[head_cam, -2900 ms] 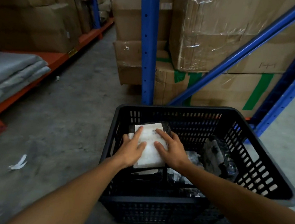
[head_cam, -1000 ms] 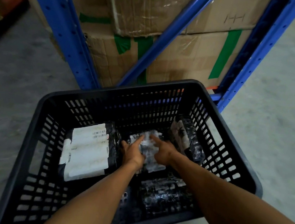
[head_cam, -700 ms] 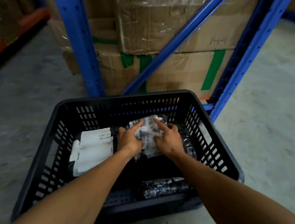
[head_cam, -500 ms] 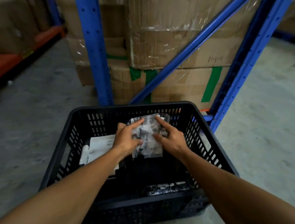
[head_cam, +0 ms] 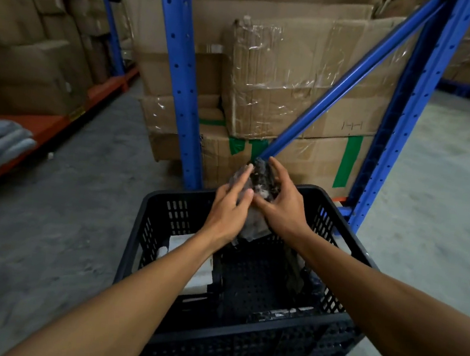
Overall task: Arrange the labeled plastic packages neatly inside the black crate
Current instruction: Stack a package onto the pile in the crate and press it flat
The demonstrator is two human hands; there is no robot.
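The crumpled clear plastic package (head_cam: 260, 180) at frame centre is motion-blurred and partly covered by both hands; no label can be read. The white-labelled flat package (head_cam: 202, 273) in the black slatted plastic crate (head_cam: 237, 351) is largely hidden by the left forearm. Both forearms are cut off by the lower edge.

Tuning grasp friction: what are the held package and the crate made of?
Crinkled clear-wrapped dark package, held by left hand and right hand: likely thin glossy plastic film, going by creases and glints; blurred. Black perforated crate: looks like rigid matte moulded plastic, with slotted walls.
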